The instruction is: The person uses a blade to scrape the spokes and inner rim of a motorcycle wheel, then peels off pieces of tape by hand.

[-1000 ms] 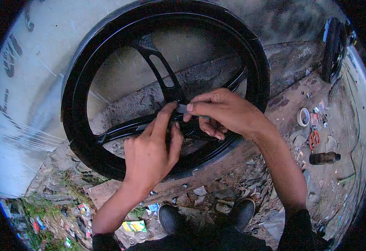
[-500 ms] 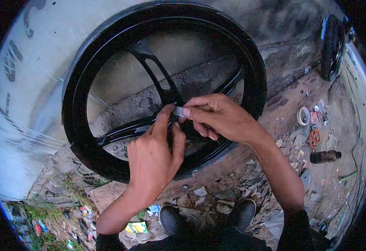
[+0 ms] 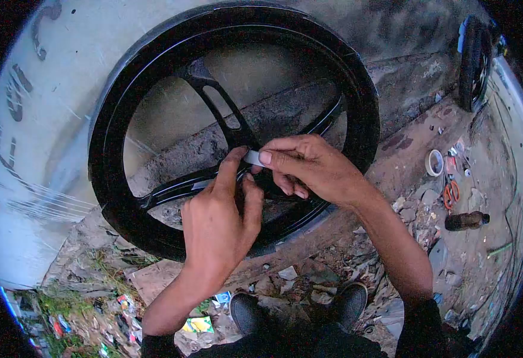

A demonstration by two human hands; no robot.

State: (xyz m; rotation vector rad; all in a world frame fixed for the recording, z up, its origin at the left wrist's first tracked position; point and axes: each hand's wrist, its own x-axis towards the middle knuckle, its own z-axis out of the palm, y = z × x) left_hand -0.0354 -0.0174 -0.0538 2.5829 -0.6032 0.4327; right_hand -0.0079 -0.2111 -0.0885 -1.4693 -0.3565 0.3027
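Note:
A black three-spoke wheel [image 3: 230, 107] leans in front of me, its rim wrapped in dark material. At its hub, my right hand [image 3: 318, 170] pinches a small flat whitish strip [image 3: 253, 158] between thumb and index finger. My left hand [image 3: 217, 221] is at the hub too, its index finger stretched to the strip's left end and its thumb held apart, lower down. The left hand's remaining fingers are mostly hidden. Both hands cover much of the hub, so what the strip touches there cannot be made out.
A pale wall [image 3: 46, 167] stands behind the wheel. On the ground to the right lie a roll of tape [image 3: 434, 163], orange-handled scissors [image 3: 451, 194] and a dark bottle [image 3: 467, 221]. Another wheel [image 3: 475, 65] stands at upper right. Rubble and litter surround my shoes [image 3: 246, 312].
The hands and strip stay at the hub, with only a slight shift to the left. The camera view has moved a little; the wheel keeps its place.

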